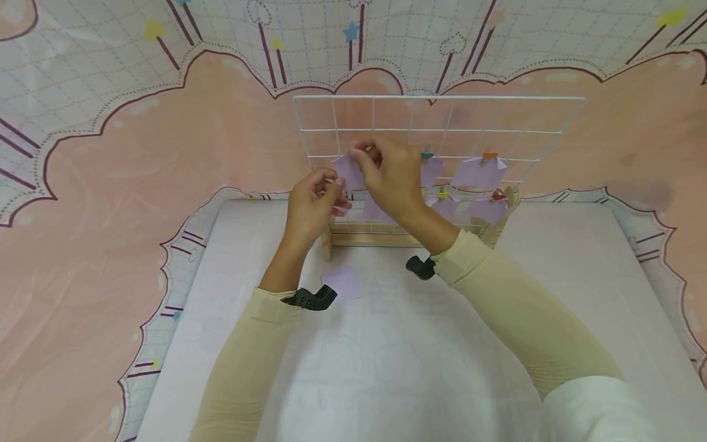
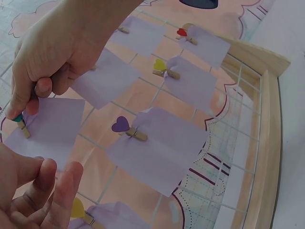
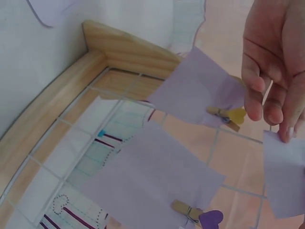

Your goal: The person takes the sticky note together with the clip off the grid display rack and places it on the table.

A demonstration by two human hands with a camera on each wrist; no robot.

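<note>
At the left of the white wire grid (image 1: 431, 130), my right hand (image 1: 394, 181) pinches a small wooden clothespin (image 2: 25, 130) with a teal heart. The clothespin sits at the upper edge of a purple paper note (image 1: 348, 173). My left hand (image 1: 313, 202) pinches the lower edge of that note between thumb and finger, its other fingers loosely bent. Below it on the grid hangs a note with a yellow-heart clothespin (image 3: 224, 116). Beside that is a note (image 3: 152, 179) with a purple-heart clothespin (image 3: 210, 219).
More purple notes hang to the right, with orange-heart (image 1: 489, 156), red-heart (image 1: 498, 195) and yellow-heart (image 1: 442, 195) clothespins. A wooden base (image 1: 381, 240) carries the grid. On the white table lies a loose purple note (image 1: 342, 283), in front of the base.
</note>
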